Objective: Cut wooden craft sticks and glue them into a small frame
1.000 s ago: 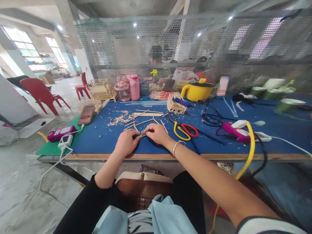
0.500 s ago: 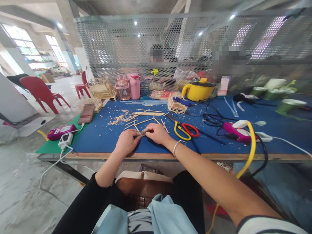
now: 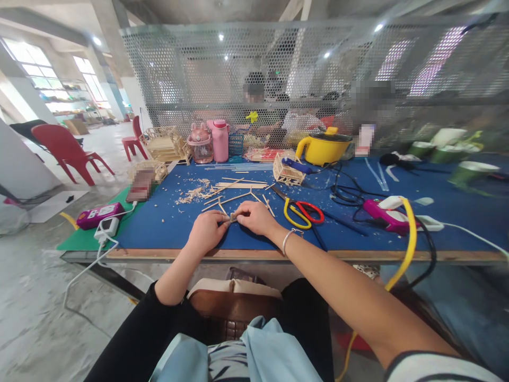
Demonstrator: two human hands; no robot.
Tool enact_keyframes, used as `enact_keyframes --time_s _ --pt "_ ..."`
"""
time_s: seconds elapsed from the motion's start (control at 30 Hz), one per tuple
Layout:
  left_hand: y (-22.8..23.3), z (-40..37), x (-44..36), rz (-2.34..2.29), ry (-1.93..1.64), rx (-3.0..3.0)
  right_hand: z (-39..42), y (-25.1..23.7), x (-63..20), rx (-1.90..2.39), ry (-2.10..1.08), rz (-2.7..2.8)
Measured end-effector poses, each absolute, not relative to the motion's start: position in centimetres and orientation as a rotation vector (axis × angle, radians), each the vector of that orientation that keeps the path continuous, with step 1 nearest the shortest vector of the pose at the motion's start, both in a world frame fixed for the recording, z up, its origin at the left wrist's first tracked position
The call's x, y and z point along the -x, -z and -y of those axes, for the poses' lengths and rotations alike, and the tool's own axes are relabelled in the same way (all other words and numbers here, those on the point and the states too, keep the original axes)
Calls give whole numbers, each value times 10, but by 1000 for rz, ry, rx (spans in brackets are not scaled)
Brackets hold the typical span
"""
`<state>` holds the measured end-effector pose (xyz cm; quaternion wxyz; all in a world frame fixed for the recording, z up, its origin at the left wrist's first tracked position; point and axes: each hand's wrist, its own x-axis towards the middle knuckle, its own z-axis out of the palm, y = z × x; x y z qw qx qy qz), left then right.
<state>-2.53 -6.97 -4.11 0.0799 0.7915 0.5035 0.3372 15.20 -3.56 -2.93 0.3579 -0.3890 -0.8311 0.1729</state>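
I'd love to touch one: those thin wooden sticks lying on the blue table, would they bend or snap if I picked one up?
The wooden sticks look very thin, so probably light and easily snapped. Broken chips lying nearby suggest they splinter. They lie flat, so they would likely slide rather than roll.

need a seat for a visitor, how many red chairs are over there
2. One red chair stands at the far left on the floor; a second chair is farther back, by the table's far left corner. More may be hidden behind the mesh.
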Motion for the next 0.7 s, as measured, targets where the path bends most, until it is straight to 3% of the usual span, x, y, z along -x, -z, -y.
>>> enact_keyframes --time_s 0.7 --pt "38 72 25 -1520 -1021 -2317 39 22 -154 1063 -427 1977"
